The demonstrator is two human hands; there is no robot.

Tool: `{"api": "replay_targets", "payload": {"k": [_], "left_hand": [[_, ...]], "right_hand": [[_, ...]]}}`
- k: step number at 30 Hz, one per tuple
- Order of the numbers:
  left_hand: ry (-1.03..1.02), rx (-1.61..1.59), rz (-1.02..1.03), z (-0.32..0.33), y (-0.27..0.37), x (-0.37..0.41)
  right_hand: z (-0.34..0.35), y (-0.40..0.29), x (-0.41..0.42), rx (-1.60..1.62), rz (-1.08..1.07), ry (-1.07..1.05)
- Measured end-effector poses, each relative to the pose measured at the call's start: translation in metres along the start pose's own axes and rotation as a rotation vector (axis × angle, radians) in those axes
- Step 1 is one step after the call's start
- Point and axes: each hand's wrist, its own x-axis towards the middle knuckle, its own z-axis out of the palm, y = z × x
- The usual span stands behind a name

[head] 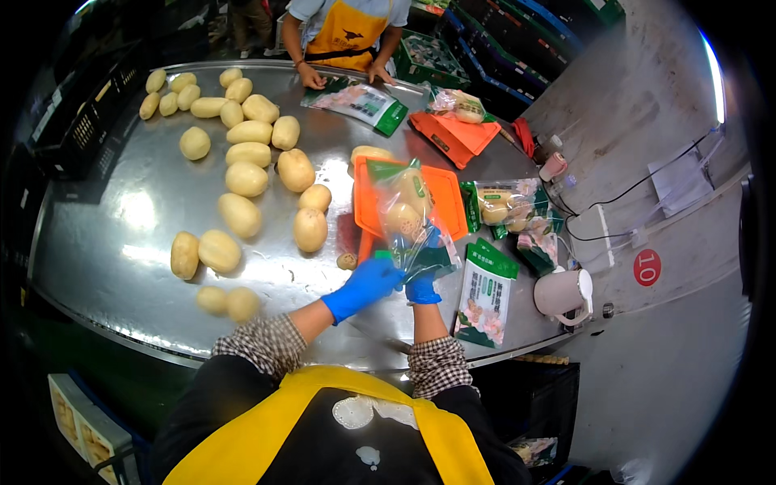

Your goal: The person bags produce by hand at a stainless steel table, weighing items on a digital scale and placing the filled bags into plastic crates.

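Observation:
A clear printed plastic bag (407,212) with peeled lotus root pieces inside lies over the orange tray of a weighing scale (450,188). My left hand (368,285), in a blue glove, pinches the bag's near edge. My right hand (423,288), also gloved in blue, holds the bag from its near right side; its fingers are partly seen through the plastic. A small lotus root end (347,261) rests on the steel table (139,242) beside the scale. Many loose lotus root segments (239,215) are spread to the left.
Flat printed bags (485,297) lie at right, near filled bags (503,203) and an electric kettle (561,294). Across the table a person in an orange apron (342,36) handles flat bags (364,103) beside a second orange scale (451,136). A black crate (91,121) stands left.

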Motion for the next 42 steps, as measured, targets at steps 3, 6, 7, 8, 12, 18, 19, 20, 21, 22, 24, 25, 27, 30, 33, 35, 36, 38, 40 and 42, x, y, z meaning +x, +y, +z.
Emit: {"api": "replay_targets", "payload": {"k": [3, 6, 7, 8, 12, 18, 19, 20, 21, 22, 24, 25, 27, 30, 33, 35, 36, 38, 40, 42], "left_hand": [[0.028, -0.09, -0.054, 0.001, -0.007, -0.01], [0.02, -0.115, -0.09, 0.002, -0.006, -0.009], [0.012, -0.148, -0.112, 0.003, -0.007, -0.008], [0.004, -0.182, -0.134, 0.003, -0.007, -0.008], [-0.015, -0.103, -0.079, 0.007, -0.012, -0.01], [-0.021, 0.048, 0.018, 0.008, -0.02, 0.003], [-0.019, 0.075, -0.015, 0.004, -0.022, 0.004], [-0.017, 0.101, -0.047, 0.002, -0.022, 0.004], [-0.012, 0.144, -0.042, -0.001, -0.02, 0.003], [-0.006, 0.185, -0.036, -0.004, -0.017, -0.001], [0.026, 0.301, 0.058, -0.008, -0.018, 0.0], [0.046, 0.374, 0.131, -0.011, -0.027, 0.003], [0.043, 0.388, 0.125, -0.019, -0.028, 0.006], [-0.073, 0.157, 0.001, -0.016, -0.013, -0.005], [-0.162, -0.026, -0.208, -0.006, -0.017, -0.035], [-0.284, 0.12, -0.285, -0.006, -0.005, -0.063], [-0.302, 0.161, -0.307, -0.01, -0.011, -0.067], [-0.376, 0.242, -0.359, -0.012, -0.024, -0.077], [-0.397, 0.201, -0.387, -0.017, -0.028, -0.078], [-0.421, 0.149, -0.376, -0.022, -0.026, -0.072]], "right_hand": [[0.009, -0.01, 0.007, -0.101, -0.062, -0.026], [0.004, -0.021, 0.018, -0.095, -0.05, -0.103], [-0.001, -0.025, 0.022, -0.051, -0.016, -0.144], [-0.008, -0.03, 0.023, 0.006, 0.029, -0.183], [-0.02, -0.033, 0.016, 0.063, 0.071, -0.222], [0.013, -0.022, 0.022, -0.183, -0.11, -0.195], [0.017, -0.022, 0.022, -0.206, -0.128, -0.194], [0.02, -0.022, 0.022, -0.234, -0.148, -0.193], [0.026, -0.022, 0.023, -0.252, -0.169, -0.193], [0.027, -0.022, 0.022, -0.263, -0.184, -0.191], [0.028, -0.024, 0.019, -0.288, -0.208, -0.189], [0.027, -0.026, 0.021, -0.306, -0.22, -0.198], [0.033, -0.03, 0.027, -0.34, -0.242, -0.23], [0.026, -0.036, 0.029, -0.381, -0.271, -0.26], [0.004, -0.048, 0.004, -0.334, -0.345, -0.258], [-0.024, -0.065, -0.034, -0.269, -0.388, -0.171], [-0.042, -0.091, -0.06, -0.306, -0.203, -0.077], [-0.093, -0.094, -0.113, -0.248, -0.114, -0.007], [-0.135, -0.087, -0.181, 0.004, 0.236, 0.208], [-0.178, -0.087, -0.249, -0.207, 0.378, 0.296]]}}
